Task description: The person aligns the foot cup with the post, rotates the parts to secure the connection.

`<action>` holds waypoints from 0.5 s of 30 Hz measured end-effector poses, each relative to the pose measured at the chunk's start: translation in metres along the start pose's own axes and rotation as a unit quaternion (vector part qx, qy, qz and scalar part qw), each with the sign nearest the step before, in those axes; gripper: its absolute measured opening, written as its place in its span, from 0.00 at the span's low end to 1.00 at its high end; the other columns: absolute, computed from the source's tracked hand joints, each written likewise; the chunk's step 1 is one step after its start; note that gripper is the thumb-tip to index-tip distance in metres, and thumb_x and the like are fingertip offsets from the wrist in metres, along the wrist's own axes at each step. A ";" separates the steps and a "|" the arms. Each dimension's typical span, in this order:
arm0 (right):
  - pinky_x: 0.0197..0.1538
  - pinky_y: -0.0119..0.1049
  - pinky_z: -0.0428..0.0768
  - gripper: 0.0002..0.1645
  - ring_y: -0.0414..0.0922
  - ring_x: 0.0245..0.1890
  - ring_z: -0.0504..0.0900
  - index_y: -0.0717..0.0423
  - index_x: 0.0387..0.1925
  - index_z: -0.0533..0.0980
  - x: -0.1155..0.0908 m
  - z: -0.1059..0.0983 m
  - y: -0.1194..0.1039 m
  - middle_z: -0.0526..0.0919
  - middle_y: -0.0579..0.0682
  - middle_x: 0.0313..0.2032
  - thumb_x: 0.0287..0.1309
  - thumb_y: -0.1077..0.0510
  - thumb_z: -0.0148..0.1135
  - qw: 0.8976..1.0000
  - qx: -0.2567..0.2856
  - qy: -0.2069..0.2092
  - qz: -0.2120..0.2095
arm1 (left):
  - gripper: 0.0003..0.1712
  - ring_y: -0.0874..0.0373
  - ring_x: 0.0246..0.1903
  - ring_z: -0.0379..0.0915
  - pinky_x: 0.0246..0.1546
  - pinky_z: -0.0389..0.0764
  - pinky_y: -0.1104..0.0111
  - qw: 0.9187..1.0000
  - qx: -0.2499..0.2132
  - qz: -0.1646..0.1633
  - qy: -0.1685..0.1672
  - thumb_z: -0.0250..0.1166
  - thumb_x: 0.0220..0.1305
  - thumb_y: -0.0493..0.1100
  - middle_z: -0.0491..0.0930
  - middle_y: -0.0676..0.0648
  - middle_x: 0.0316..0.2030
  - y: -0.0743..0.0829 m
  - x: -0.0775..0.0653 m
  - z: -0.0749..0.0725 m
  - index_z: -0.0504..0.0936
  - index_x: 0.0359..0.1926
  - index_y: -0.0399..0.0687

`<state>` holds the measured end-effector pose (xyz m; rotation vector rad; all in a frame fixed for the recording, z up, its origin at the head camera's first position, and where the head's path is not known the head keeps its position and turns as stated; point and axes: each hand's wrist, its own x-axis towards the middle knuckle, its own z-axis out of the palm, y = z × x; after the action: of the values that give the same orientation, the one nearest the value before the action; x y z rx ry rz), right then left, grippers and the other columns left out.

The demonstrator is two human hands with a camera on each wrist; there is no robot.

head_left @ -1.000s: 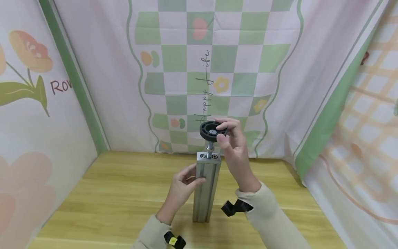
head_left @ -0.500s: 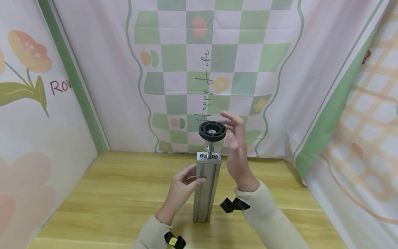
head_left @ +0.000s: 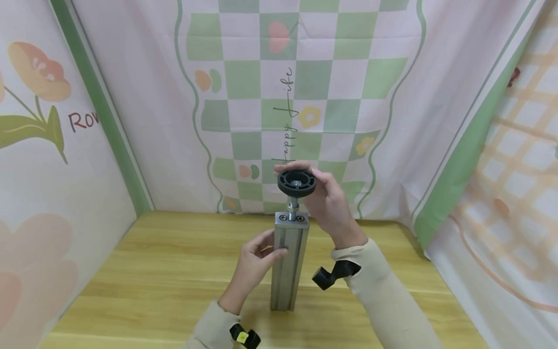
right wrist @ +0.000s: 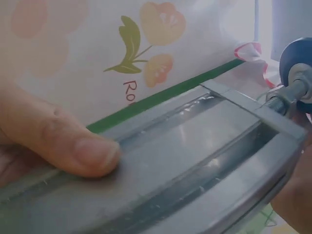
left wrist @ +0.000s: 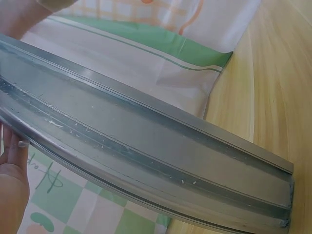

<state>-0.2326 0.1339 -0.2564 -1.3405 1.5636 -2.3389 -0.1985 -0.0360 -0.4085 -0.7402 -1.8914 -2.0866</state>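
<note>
Left hand first: its thumb and fingers were bent around the side of a tall metal bar, and it had a good hold there. The thumb lay on the front face, and the other fingers went around the back. The bar stood up on the yellow wood tabletop, with its low end down near the wood. It had long grooves down its face, and little white bits were stuck in one of them.

On top of the bar sat a flat end plate with two round screws. A shiny bolt came up between them, and a black wheel sat on top of the bolt.

Right hand was up at the black wheel. Its fingers reached around the back and right side of the rim. The wheel hid part of them, so I could not tell if they gripped it or only touched it.

Both arms had pale sleeves, and a black clip stuck out at each wrist. Behind it all hung a cloth with green and white squares. Another cloth, with big orange flowers, hung on the left.
</note>
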 end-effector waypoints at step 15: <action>0.69 0.52 0.59 0.18 0.58 0.67 0.64 0.41 0.49 0.77 -0.009 -0.002 0.007 0.74 0.52 0.62 0.76 0.48 0.40 0.999 -0.033 0.033 -0.025 | 0.24 0.56 0.44 0.80 0.46 0.84 0.65 1.000 -0.001 0.003 0.000 0.71 0.62 0.33 0.83 0.41 0.45 0.000 -0.001 0.000 0.80 0.59 0.38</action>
<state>-0.2315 0.1353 -0.2677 -1.3454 1.6584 -2.4046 -0.1978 -0.0357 -0.4087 -0.7460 -1.8857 -2.0859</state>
